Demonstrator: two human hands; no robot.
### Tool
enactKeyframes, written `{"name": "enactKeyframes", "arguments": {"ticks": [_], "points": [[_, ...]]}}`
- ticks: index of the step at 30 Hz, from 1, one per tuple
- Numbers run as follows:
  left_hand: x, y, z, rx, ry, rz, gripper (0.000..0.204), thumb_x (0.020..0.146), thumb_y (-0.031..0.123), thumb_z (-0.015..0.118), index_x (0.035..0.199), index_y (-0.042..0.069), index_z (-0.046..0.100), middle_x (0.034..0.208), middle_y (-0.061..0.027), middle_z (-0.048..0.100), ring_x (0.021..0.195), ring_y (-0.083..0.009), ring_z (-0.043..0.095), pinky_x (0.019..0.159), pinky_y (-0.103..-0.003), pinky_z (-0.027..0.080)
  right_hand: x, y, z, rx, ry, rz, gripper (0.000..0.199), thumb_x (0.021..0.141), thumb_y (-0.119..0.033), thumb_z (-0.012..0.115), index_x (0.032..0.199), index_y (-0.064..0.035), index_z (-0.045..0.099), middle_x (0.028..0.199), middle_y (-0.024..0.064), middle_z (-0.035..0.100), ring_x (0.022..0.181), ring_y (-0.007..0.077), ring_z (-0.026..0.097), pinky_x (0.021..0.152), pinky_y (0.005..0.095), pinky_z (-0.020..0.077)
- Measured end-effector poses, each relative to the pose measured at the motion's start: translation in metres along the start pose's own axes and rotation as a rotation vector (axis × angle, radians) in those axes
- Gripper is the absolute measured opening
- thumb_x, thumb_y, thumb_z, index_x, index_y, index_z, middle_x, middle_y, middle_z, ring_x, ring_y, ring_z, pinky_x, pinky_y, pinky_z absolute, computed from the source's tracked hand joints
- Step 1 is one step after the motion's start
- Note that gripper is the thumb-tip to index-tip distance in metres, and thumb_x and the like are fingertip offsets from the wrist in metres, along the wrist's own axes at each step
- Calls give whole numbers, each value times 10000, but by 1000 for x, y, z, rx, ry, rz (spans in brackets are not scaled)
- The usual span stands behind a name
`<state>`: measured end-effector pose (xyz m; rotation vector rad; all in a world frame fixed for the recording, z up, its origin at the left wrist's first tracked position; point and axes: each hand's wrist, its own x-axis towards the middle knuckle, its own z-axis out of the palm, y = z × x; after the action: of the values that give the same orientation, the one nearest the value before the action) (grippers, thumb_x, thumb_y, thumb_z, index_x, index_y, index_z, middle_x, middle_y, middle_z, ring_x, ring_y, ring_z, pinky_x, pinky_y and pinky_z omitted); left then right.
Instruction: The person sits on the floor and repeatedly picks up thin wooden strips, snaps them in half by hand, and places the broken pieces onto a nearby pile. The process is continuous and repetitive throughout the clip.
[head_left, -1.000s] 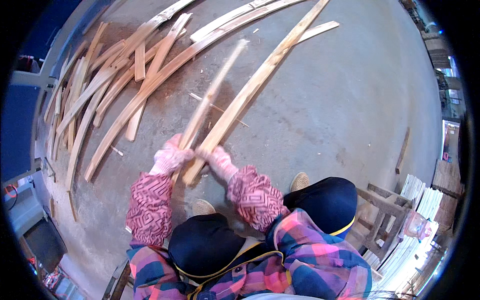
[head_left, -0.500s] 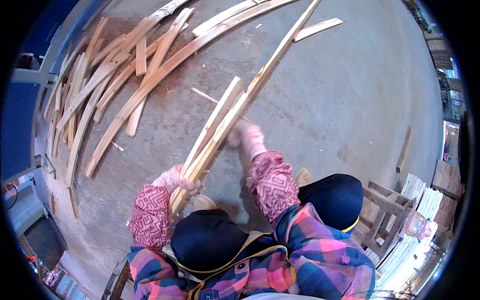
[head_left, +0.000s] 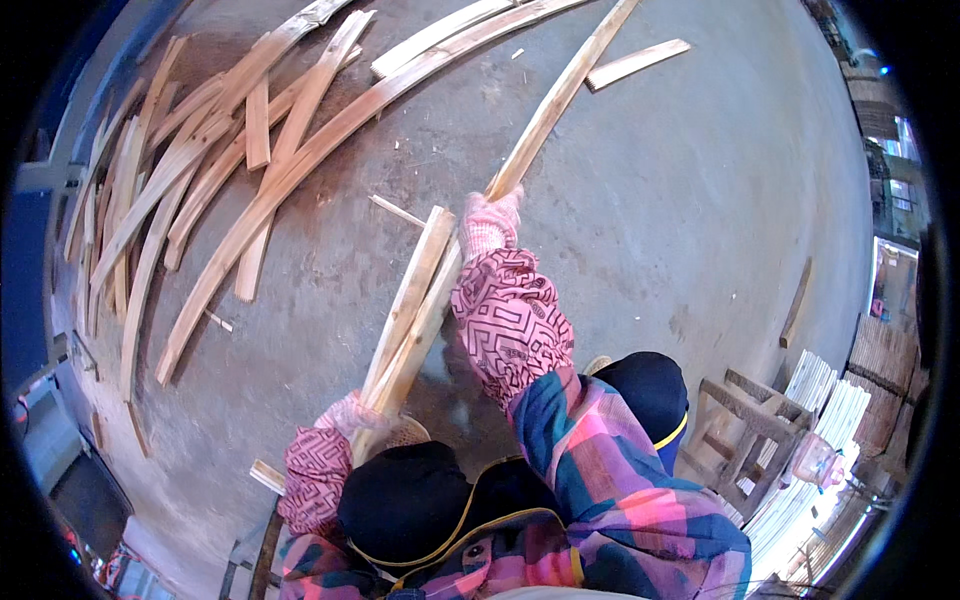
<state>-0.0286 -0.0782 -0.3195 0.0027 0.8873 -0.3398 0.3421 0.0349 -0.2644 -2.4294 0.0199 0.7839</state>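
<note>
My left hand [head_left: 346,412], in a pale pink knitted glove, is closed round the near ends of a few wooden strips [head_left: 408,315] that slant away from my knees. Farther out, my right hand [head_left: 492,218], gloved the same way, grips a long wooden strip [head_left: 553,105] running to the top edge of the picture. My right sleeve hides part of that strip where it passes beside the shorter ones. A thin stick [head_left: 397,210] lies on the floor just left of my right hand.
Many loose strips lie piled on the concrete floor [head_left: 650,210] at far left, with a long curved strip [head_left: 290,180] nearest. One short piece [head_left: 638,64] lies at far right. A wooden stool-like frame [head_left: 750,425] and stacked white boards [head_left: 825,425] stand at right.
My right hand has moved farther out, from beside the strips onto the long strip. My left hand keeps its hold, and the near bundle has shifted slightly toward me.
</note>
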Motion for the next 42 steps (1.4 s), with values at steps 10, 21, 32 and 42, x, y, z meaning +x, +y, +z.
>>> {"name": "enactKeyframes", "arguments": {"ticks": [10,21,32,42], "points": [[-54,-5,58,774,232,207,651,594,251,817,1172,70,582,953,-71,665,888,-176,598,776,-327,497,48,45,10,202,-75,-101,417,792,-195,602,1126,-33,415,845,130,560,705,284,600,620,391,498],[-221,63,28,1326,1275,753,510,691,328,708,1161,175,582,969,-106,671,895,-286,653,786,-374,518,6,65,-18,909,-366,43,471,732,-4,500,1185,-94,411,691,46,460,459,164,462,326,271,388],[-283,231,17,1347,2071,584,518,838,411,608,1268,159,467,1135,-179,615,1052,-361,591,856,-448,489,-15,77,-34,901,-256,55,113,831,-92,526,929,-110,473,687,22,452,447,149,473,332,287,413],[-16,156,144,661,494,633,336,737,295,758,933,80,589,749,-2,588,557,-108,525,484,-259,417,-78,141,8,604,-709,97,573,799,-171,712,1241,51,423,870,119,602,686,206,603,537,313,511]]}}
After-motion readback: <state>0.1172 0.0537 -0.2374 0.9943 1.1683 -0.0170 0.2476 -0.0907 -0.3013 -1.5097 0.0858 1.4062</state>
